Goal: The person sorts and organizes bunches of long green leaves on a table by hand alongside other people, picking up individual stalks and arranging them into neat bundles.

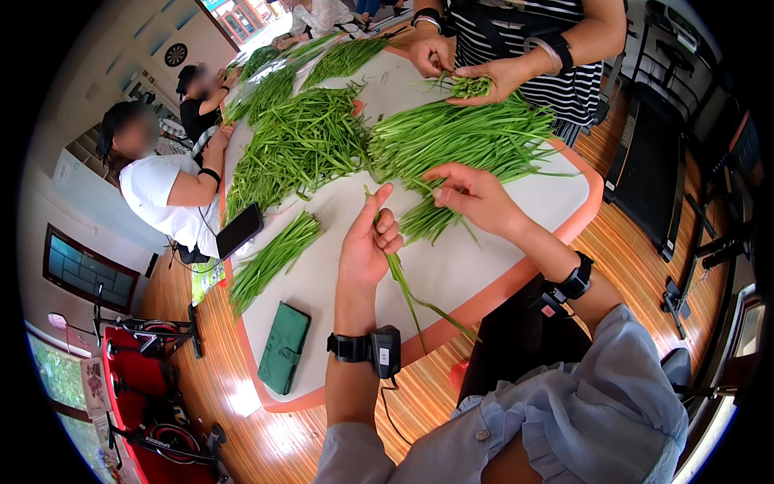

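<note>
My left hand (371,242) is closed around a few long green chives (403,289); their tips poke out above the fingers and their long ends hang below, over the table's near edge. To its right, my right hand (477,200) is held above the table with thumb and forefinger drawn together. Whether a thin stalk lies between those fingers is hard to make out against the greens behind. Just beyond it spreads a large pile of chives (459,137), lying mostly lengthwise. A smaller neat bundle of chives (278,256) rests left of my left hand.
A green phone case (285,347) lies at the table's (339,302) near left corner. Across from me, a person in stripes holds a chive bunch (472,85). A tangled chive heap (298,141) fills the middle left. Two people sit along the left side, near a black phone (239,231).
</note>
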The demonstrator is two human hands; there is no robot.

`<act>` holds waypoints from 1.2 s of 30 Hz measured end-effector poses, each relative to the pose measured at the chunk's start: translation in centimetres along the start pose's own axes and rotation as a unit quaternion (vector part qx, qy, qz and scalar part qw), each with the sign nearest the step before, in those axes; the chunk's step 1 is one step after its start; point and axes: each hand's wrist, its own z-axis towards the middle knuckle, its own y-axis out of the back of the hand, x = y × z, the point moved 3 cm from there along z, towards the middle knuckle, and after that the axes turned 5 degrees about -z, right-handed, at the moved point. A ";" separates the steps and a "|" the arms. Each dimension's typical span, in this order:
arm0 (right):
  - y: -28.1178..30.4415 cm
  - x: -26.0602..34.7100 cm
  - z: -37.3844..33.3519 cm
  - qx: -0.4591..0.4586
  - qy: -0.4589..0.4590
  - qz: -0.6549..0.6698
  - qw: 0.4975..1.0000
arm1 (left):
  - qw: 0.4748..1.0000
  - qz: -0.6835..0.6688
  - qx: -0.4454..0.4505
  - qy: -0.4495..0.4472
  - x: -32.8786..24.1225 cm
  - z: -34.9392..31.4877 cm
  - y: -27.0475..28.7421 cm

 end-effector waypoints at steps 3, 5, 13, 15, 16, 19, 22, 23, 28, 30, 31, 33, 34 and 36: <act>-1.6 0.8 0.5 0.018 0.035 -0.038 0.998 | 0.999 0.043 0.000 0.022 1.2 0.0 -0.8; -2.3 0.9 0.5 0.031 0.027 -0.026 0.999 | 0.998 0.059 0.005 0.033 1.7 -0.1 -1.4; -2.4 0.4 0.1 0.007 0.025 -0.115 0.993 | 0.998 0.062 0.011 0.023 1.8 0.1 -0.5; -1.8 0.7 0.3 -0.004 0.051 -0.129 0.990 | 0.997 0.075 -0.004 0.016 2.0 0.2 -0.7; -1.7 0.9 0.6 -0.014 0.075 -0.117 0.990 | 0.997 0.080 -0.003 0.015 2.2 0.2 -0.9; -2.2 2.4 1.7 0.032 0.051 -0.063 0.996 | 0.996 0.086 0.012 0.022 2.6 -0.1 -1.8; -3.6 3.7 2.3 0.093 -0.011 -0.021 0.995 | 0.994 0.062 0.074 0.043 2.4 -0.4 -2.1; -4.0 3.7 2.3 0.100 -0.006 -0.009 0.995 | 0.992 0.053 0.101 0.053 2.2 -0.3 -2.1; -4.2 2.9 2.8 0.105 -0.003 0.054 0.993 | 0.991 0.047 0.119 0.045 1.6 -0.7 -2.1; -3.8 2.2 2.9 0.020 0.056 0.059 0.997 | 0.992 0.023 0.117 0.040 1.4 -0.8 -2.1; -3.4 1.3 2.9 0.022 0.036 0.034 0.999 | 0.992 0.016 0.117 0.038 1.2 -0.8 -2.1; -2.4 -0.5 2.5 0.027 -0.002 -0.016 1.000 | 0.993 0.001 0.117 0.033 0.5 -0.7 -1.7; -2.6 -1.2 1.9 0.071 -0.016 -0.036 0.997 | 0.994 -0.006 0.110 0.020 0.4 -0.7 -1.7; -3.6 -2.2 0.0 0.160 -0.043 -0.075 0.983 | 0.993 -0.036 0.109 0.011 0.1 -0.5 -1.4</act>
